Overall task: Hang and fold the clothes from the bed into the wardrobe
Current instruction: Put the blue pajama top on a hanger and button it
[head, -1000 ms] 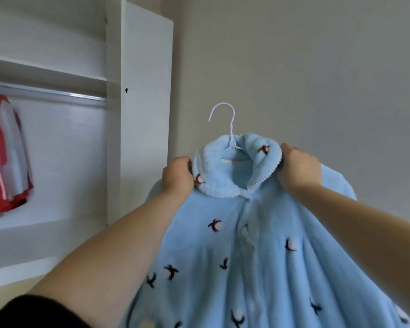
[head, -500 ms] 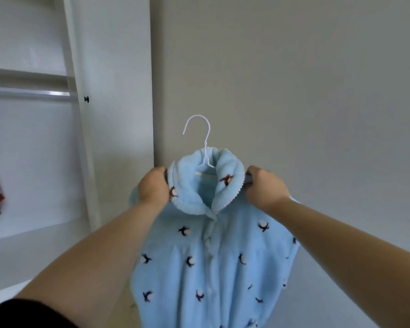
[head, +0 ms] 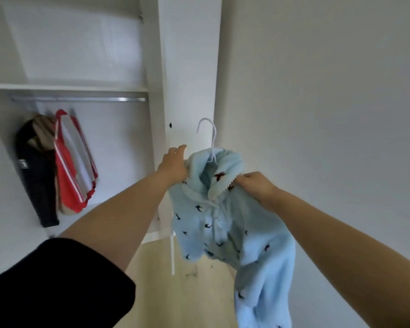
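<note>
blue fleece garment held up beside wardrobe

right hand [head: 255, 185] pinching the collar of the light blue garment [head: 225, 223] on a white hanger [head: 210, 138]. left hand [head: 174, 165] at the other collar side, fingers extended; grip unclear. in front of the wardrobe [head: 189, 67] side panel, right of the rail [head: 78, 99] with hung clothes [head: 57, 162].

The hanger [head: 208, 140] shows only its hook, its shoulders buried in the blue garment [head: 232, 223], whose hem runs off the bottom edge, while the dark garment [head: 34, 176] on the rail is blurred and partly overlapped.
</note>
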Demonstrator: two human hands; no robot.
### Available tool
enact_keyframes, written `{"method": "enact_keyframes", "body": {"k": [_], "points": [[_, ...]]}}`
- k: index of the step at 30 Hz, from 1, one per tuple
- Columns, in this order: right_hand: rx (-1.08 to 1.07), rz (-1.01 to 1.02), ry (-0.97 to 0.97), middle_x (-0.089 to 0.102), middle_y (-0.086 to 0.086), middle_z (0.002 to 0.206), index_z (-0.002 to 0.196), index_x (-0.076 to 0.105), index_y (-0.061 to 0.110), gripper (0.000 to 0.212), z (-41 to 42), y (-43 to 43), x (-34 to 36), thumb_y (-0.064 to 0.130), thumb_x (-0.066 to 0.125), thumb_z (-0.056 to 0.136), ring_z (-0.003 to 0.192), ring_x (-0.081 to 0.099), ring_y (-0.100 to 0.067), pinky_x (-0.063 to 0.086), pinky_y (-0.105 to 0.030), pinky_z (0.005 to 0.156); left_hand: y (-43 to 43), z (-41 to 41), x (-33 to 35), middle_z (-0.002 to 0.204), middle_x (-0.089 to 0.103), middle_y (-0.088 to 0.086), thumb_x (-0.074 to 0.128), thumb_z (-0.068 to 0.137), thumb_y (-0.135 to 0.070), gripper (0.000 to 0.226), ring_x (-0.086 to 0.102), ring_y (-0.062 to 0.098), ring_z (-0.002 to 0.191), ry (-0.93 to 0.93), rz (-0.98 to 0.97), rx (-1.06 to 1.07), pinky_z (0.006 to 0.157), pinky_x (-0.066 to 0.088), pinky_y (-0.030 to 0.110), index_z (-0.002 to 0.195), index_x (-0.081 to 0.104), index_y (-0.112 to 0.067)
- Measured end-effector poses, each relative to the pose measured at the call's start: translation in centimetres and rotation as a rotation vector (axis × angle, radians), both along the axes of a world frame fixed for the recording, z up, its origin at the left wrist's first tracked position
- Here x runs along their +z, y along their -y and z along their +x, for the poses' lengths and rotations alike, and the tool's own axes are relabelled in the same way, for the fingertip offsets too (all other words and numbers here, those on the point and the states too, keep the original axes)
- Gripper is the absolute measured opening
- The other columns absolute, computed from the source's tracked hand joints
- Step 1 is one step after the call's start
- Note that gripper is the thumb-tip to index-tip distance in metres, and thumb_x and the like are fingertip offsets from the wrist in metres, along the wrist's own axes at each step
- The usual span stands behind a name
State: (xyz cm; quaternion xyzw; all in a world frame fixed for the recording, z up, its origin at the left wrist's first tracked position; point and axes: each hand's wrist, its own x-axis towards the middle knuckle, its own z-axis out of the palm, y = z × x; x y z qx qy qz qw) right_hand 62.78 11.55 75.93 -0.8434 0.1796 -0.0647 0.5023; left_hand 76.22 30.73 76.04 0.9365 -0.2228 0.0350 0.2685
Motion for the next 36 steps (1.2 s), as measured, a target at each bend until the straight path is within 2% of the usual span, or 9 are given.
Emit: {"method": "enact_keyframes", "body": {"k": [7,10,13,16,20,26,30,32,36], "points": [[0.051,0.447,-0.017,0.068,-0.003,0.072,0.079,0.063,0.006,0.027,8.7,-8.1,-2.1,0.022,0.051,0.098,0.06,0.064,-0.013,0.048,-0.019,0.043,-8.7,0.6,-0.6,0.093,0.064,0.007,0.05,0.09,-0.01,0.008,0.064,0.019,0.078,-0.168,-0.224,0.098,0.069,0.051,0.029,0.09,0.056,-0.015],[0.109,0.481,-0.043,0.062,-0.01,0.092,0.1,0.061,-0.004,0.02,13.1,-12.3,-2.9,0.012,0.05,0.098,0.071,0.059,-0.017,0.049,-0.018,0.046,-11.0,1.8,-1.1,0.075,0.068,0.004,0.052,0.091,-0.017,0.02,0.066,0.013,0.064,-0.374,-0.268,0.048,0.058,0.05,0.022,0.074,0.063,-0.013],[0.215,0.571,-0.125,0.06,-0.018,0.116,0.123,0.053,-0.005,0.029,17.6,-15.9,-3.5,0.008,0.046,0.098,0.095,0.06,-0.029,0.053,-0.031,0.07,-12.6,4.0,-1.4,0.066,0.07,0.001,0.053,0.092,-0.042,0.039,0.069,0.012,0.062,-0.521,-0.252,0.023,0.059,0.052,0.023,0.072,0.067,-0.011],[0.327,0.634,-0.155,0.059,-0.022,0.121,0.13,0.05,-0.004,0.034,22.6,-18.7,-4.0,0.003,0.044,0.097,0.094,0.06,-0.031,0.051,-0.036,0.073,-13.9,7.5,-1.9,0.069,0.072,-0.001,0.052,0.086,-0.06,0.053,0.07,0.011,0.063,-0.567,-0.08,0.049,0.062,0.054,0.025,0.079,0.069,-0.01],[0.383,0.701,-0.169,0.058,-0.023,0.123,0.13,0.048,-0.004,0.034,30.6,-21.2,-5.0,0.004,0.048,0.097,0.105,0.06,-0.035,0.051,-0.04,0.082,-15.6,13.5,-2.6,0.072,0.071,0.003,0.055,0.089,-0.04,0.034,0.069,0.014,0.06,-0.613,0.128,0.132,0.059,0.055,0.024,0.087,0.066,-0.009],[0.504,0.635,-0.181,0.064,-0.019,0.104,0.121,0.054,-0.001,0.026,43.7,-23.3,-5.6,0.006,0.049,0.097,0.09,0.064,-0.029,0.052,-0.039,0.083,-17.1,24.4,-3.7,0.085,0.065,0.009,0.043,0.096,-0.022,0.025,0.065,0.02,0.062,-0.507,0.107,0.379,0.048,0.053,0.019,0.094,0.061,-0.004],[0.626,0.637,-0.223,0.066,-0.013,0.092,0.109,0.061,0.004,0.02,50.3,-25.0,-5.8,0.005,0.048,0.094,0.082,0.063,-0.023,0.052,-0.033,0.078,-18.9,30.6,-5.2,0.124,0.057,0.018,0.034,0.102,-0.02,0.036,0.054,0.032,0.113,-0.295,0.113,0.513,0.085,0.043,0.032,0.122,0.055,0.001],[0.679,0.657,-0.241,0.066,-0.013,0.1,0.11,0.064,0.004,0.024,52.8,-26.1,-6.3,0.007,0.047,0.093,0.093,0.062,-0.025,0.049,-0.038,0.091,-20.0,33.0,-5.9,0.123,0.057,0.022,0.03,0.103,-0.016,0.037,0.052,0.034,0.114,-0.253,0.079,0.541,0.09,0.038,0.034,0.118,0.056,0.007],[0.685,0.702,-0.239,0.067,-0.011,0.097,0.107,0.064,0.003,0.024,57.8,-28.8,-6.9,0.005,0.047,0.091,0.089,0.061,-0.023,0.049,-0.036,0.085,-22.8,38.2,-7.6,0.114,0.06,0.025,0.03,0.104,-0.017,0.038,0.056,0.036,0.106,-0.162,-0.017,0.581,0.08,0.037,0.031,0.11,0.058,0.009]]}}
